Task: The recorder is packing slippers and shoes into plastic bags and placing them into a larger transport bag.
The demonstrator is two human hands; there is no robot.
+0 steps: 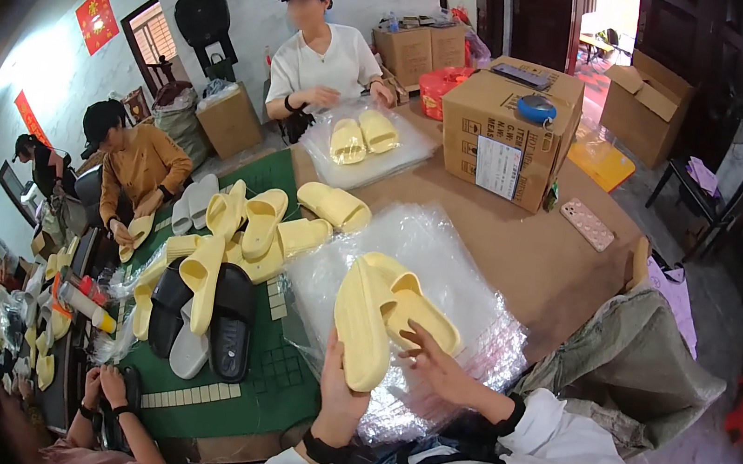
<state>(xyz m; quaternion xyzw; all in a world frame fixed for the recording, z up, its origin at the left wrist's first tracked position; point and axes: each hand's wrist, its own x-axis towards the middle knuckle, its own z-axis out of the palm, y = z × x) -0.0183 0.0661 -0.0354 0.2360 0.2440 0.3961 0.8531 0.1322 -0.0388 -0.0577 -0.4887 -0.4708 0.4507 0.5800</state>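
Note:
My left hand (338,399) grips a yellow slide slipper (357,324) by its heel end, sole edge up, over a stack of clear plastic bags (310,271). Against it is a second yellow slipper (434,327), its strap toward the first. My right hand (440,370) is beside the second slipper's heel, fingers spread; whether the fingertips touch it I cannot tell. To the left lies a heap of yellow slippers (262,222), with black slippers (233,322) and a grey slipper (189,351) near it on a green mat (277,379).
A large cardboard box (464,132) carries a blue round device (536,109). A phone in a pink case (586,225) lies on the brown table (519,251). Across, a person (323,66) handles bagged yellow slippers (349,140). Other people work at left. A grey-green sack (626,369) hangs at right.

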